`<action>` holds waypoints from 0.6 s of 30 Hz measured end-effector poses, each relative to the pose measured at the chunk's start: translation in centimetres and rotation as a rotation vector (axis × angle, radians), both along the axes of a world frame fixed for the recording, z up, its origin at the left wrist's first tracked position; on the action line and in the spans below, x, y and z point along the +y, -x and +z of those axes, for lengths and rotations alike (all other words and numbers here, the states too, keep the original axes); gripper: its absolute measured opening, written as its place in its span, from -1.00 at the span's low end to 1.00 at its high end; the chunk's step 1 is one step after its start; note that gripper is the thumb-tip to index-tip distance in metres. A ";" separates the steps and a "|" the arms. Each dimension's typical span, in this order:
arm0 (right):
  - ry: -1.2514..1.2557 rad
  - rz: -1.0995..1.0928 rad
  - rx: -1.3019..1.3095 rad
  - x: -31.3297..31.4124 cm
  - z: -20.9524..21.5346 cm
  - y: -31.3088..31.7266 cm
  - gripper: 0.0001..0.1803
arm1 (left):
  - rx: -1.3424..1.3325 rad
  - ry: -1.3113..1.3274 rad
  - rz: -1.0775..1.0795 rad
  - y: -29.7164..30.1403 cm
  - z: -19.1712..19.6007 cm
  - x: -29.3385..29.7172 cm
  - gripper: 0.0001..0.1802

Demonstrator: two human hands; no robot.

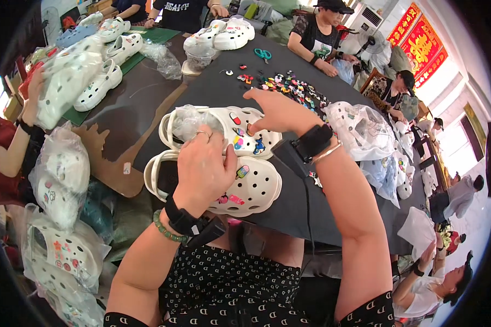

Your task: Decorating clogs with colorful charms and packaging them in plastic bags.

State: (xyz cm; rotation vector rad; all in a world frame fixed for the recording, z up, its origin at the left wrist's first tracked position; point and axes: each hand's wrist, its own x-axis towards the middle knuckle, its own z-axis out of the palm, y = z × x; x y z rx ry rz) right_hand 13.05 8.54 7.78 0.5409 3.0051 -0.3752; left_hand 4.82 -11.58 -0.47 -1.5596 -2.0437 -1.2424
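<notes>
Two white clogs lie side by side on the dark table, toes pointing right. On the far clog [248, 146] sit several colourful shoe charms, and crumpled clear plastic fills its opening. The near clog [264, 191] carries a few pink and green charms among its holes. My left hand [204, 166] reaches over the near clog, fingers curled against the far clog's opening edge; their tips are partly hidden. My right hand [283, 111] is over the far clog's toe, its thumb touching the upper by a charm and its index finger stretched out.
Beyond my right hand spreads a pile of loose charms [297, 87]. Teal-handled scissors [262, 54] lie farther back. Bagged clogs [363, 131] stand at right; more white clogs [73, 76] are piled at left. Several people work around the table.
</notes>
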 end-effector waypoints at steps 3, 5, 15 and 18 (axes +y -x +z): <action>0.246 -0.104 -0.043 1.5 -0.4 -0.5 -0.03 | -0.022 0.000 -0.014 0.0 0.0 0.1 -0.84; 0.351 -0.119 -0.024 2.2 -0.8 -1.0 -0.01 | -0.021 -0.015 -0.021 -0.1 0.1 0.2 -0.84; 0.461 -0.174 0.065 0.9 -2.0 -0.9 -0.14 | -0.009 0.016 -0.032 -0.3 0.2 -0.4 -0.84; 0.335 -0.146 0.100 1.2 -3.1 -0.6 -0.16 | -0.007 0.000 -0.065 -0.3 -0.2 0.3 -0.85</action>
